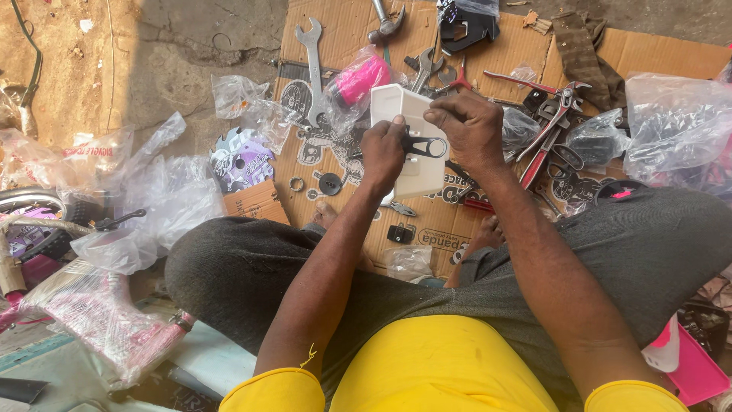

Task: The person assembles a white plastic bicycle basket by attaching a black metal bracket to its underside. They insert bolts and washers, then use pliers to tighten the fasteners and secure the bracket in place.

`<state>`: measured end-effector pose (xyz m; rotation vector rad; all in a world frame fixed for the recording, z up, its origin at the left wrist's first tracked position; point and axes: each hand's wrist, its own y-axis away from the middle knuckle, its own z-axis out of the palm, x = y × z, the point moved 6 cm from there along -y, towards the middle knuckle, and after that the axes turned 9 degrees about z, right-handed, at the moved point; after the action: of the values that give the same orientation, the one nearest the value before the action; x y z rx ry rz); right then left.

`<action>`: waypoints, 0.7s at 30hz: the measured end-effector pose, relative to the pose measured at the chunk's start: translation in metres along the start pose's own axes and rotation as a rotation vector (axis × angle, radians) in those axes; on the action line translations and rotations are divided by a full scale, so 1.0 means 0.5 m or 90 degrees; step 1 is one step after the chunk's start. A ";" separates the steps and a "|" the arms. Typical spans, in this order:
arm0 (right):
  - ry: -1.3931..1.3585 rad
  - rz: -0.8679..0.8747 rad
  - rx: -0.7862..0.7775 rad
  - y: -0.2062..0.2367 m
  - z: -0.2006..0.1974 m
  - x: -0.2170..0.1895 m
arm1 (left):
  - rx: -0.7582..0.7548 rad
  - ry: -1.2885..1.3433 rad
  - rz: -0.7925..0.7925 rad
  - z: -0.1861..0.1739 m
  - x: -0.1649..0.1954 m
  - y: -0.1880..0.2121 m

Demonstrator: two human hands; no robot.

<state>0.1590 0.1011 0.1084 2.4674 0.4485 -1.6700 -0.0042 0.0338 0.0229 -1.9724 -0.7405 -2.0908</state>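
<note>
I sit cross-legged over a sheet of cardboard (488, 53). My left hand (383, 151) grips a white plastic basket-like part (396, 107) from its left side, thumb on its face. My right hand (467, 126) comes over the top of the part, fingers pinched near a black metal bracket (427, 146) that lies against the white part. Both hands hold the part up above the cardboard, in front of my knees.
Tools lie on the cardboard: a long spanner (313, 65), a hammer (385, 23), red-handled pliers (545, 130), washers, a pink part in a plastic bag (358, 80). Crumpled clear bags (175, 191) lie left and right. A wrapped pink bicycle frame (99, 313) lies at lower left.
</note>
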 end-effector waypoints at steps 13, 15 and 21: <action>0.188 0.021 -0.081 0.001 0.054 0.001 | -0.011 -0.116 0.023 0.002 0.002 -0.013; 0.195 -0.004 -0.068 0.003 0.054 0.000 | -0.007 -0.137 0.020 0.004 0.000 -0.013; 0.225 -0.070 -0.023 0.017 0.070 0.009 | -0.018 -0.049 -0.004 0.021 -0.010 -0.004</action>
<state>0.1321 0.0846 0.0905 2.7624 0.6560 -1.2422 0.0049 0.0395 0.0175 -2.0778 -0.7365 -2.0506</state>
